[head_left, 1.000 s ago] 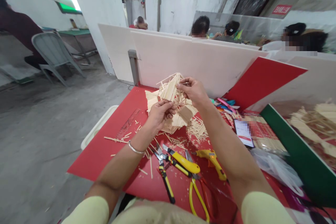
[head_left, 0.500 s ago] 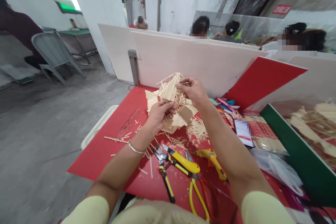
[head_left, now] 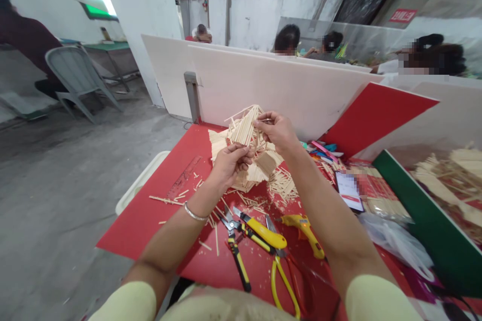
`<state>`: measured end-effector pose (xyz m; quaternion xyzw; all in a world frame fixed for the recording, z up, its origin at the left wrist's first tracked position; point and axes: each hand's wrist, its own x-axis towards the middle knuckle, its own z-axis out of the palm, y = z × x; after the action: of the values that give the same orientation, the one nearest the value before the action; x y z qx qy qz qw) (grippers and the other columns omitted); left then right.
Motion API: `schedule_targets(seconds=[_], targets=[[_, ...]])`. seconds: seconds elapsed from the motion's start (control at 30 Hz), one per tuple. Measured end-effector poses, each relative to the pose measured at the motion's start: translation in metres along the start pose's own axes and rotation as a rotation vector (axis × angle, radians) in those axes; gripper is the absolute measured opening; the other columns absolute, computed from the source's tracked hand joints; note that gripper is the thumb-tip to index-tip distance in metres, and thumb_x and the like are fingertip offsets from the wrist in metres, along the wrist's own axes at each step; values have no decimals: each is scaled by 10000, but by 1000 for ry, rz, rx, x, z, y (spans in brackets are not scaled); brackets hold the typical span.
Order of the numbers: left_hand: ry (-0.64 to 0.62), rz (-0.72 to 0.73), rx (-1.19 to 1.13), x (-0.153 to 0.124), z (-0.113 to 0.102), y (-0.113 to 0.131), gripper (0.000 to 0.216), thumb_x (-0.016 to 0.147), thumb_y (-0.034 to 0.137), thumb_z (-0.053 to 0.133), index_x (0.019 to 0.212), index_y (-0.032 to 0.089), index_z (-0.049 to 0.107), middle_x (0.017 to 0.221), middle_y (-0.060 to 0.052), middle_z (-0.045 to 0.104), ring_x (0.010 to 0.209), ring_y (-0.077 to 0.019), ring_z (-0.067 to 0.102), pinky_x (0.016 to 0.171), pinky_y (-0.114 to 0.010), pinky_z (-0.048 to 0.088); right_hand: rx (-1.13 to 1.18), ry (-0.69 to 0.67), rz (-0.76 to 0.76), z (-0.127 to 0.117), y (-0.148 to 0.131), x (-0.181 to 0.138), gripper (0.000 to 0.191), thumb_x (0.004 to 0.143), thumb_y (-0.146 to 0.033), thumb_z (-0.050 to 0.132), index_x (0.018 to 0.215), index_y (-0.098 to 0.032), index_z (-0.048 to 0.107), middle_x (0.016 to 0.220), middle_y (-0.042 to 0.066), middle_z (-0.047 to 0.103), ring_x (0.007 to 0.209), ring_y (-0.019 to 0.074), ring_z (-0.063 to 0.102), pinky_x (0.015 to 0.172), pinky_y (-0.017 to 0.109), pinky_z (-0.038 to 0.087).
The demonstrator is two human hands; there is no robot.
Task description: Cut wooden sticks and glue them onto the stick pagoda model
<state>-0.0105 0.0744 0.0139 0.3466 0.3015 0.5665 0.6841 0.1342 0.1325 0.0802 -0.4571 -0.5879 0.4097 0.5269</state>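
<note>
Both hands grip a fan-shaped panel of thin wooden sticks [head_left: 244, 128], raised over the far part of the red work board [head_left: 150, 223]. My left hand [head_left: 230, 163] pinches its near, wider edge. At its upper right side, the fingers of my right hand [head_left: 276, 130] are closed on it. Behind and below it, more stick panels [head_left: 259, 168] are joined or heaped together; whether they connect to the held panel I cannot tell. Cut stick pieces [head_left: 283, 184] lie in a heap to the right, under my right forearm.
Pruning shears [head_left: 235, 241], a yellow utility knife [head_left: 265, 230], yellow-handled pliers [head_left: 280, 276] and a yellow glue gun [head_left: 305, 230] lie close to me. A phone [head_left: 348, 190] and a plastic bag [head_left: 395, 241] are right. White partition boards [head_left: 271, 75] stand behind; people sit beyond.
</note>
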Motion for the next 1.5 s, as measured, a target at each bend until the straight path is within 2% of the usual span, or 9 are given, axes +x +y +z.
schedule_targets(seconds=[0.27,0.43,0.6,0.77,0.9,1.03,1.2,1.3,1.5], targets=[[-8,-16,-2,-4,0,-3,249,679,233,767,850,114,630,712,-29,684,508,-73,590,416,-161,423,30,-35,10,0,-3,-6,383,635,-374,788,859,-173,552,643,-52,554,430,33,430,367,182,299],[-36,-64,5,-25,3,-5,300,647,230,796,864,111,627,696,-30,680,494,-81,589,408,-164,433,-18,-65,-39,-8,-5,-24,377,694,-391,750,955,-174,586,836,9,630,508,42,480,419,193,367],[-118,-110,91,-58,3,-12,259,691,285,772,844,122,640,707,-43,680,520,-98,603,434,-180,435,-95,-53,-112,-27,-6,-70,316,735,-417,710,948,-188,667,809,10,647,573,64,495,495,207,415],[-283,-108,298,-87,3,-34,235,767,357,706,811,128,679,713,-41,666,582,-102,600,540,-208,468,-111,-12,-28,-32,4,-139,308,684,-405,749,895,-191,680,724,-1,655,553,90,519,502,229,421],[-243,-176,193,-101,2,-61,279,769,386,697,908,145,680,658,-12,639,528,-93,576,520,-210,465,-173,70,75,-22,36,-192,284,746,-436,688,867,-179,692,770,28,677,612,125,574,566,257,460],[-111,-284,78,-111,-7,-80,289,712,363,753,872,146,651,620,16,601,442,-51,498,390,-154,361,-418,205,82,-16,78,-245,353,858,-437,556,1126,-228,651,991,61,690,802,174,631,724,312,502],[-26,-319,10,-122,-26,-92,271,718,347,746,857,144,632,658,15,595,410,-17,419,343,-132,258,-779,93,81,-15,107,-309,328,913,-392,490,1145,-212,636,1032,83,692,912,207,646,816,341,491],[9,-341,-11,-128,-32,-95,282,711,349,749,864,145,629,653,9,598,413,-19,414,341,-132,236,-852,38,74,-9,109,-326,304,932,-368,468,1123,-199,633,1055,86,690,938,202,648,814,320,491],[97,-289,22,-140,-37,-83,264,693,345,754,813,135,645,578,22,576,367,-13,366,323,-138,209,-928,-92,-18,16,99,-322,314,943,-389,444,1118,-207,631,1038,90,689,950,212,636,834,314,472]])
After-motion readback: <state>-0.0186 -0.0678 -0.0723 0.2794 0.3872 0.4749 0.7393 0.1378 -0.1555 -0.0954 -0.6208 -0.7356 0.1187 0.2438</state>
